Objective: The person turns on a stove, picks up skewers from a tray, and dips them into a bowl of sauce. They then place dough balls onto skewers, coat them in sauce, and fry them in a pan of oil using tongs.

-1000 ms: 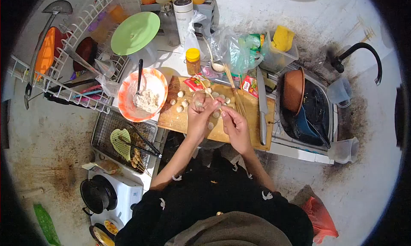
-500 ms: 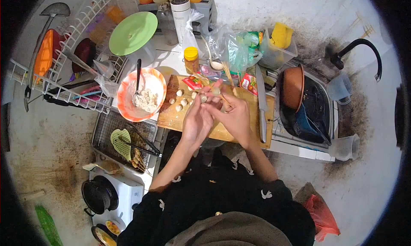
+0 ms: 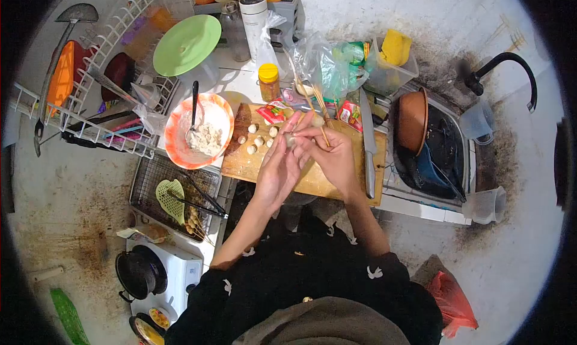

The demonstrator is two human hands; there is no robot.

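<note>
Above the wooden cutting board (image 3: 300, 186), my two hands meet. My left hand (image 3: 278, 170), palm up, has its fingers curled round a small pale ball (image 3: 290, 140). Fingertips of my right hand (image 3: 333, 161) touch the same ball, while a thin bamboo skewer (image 3: 326, 137) is gripped in that hand, slanting up past the fingers. Another pale lump (image 3: 317, 122) shows by the skewer; the fingers partly hide how they join. Several small white balls (image 3: 252, 139) lie on the board to the left of my hands.
An orange-and-white bowl (image 3: 172, 142) of pale dough with a spoon stands left of the board. On the board's right lies a large knife (image 3: 369, 146). Behind are red packets (image 3: 350, 116), loose skewers (image 3: 324, 107) and a yellow-lidded jar (image 3: 268, 86). The sink (image 3: 445, 137) is at right.
My right hand has turned slightly, and the skewer now points more steeply up and away. The fingers of both hands have drawn closer round the pale ball.
</note>
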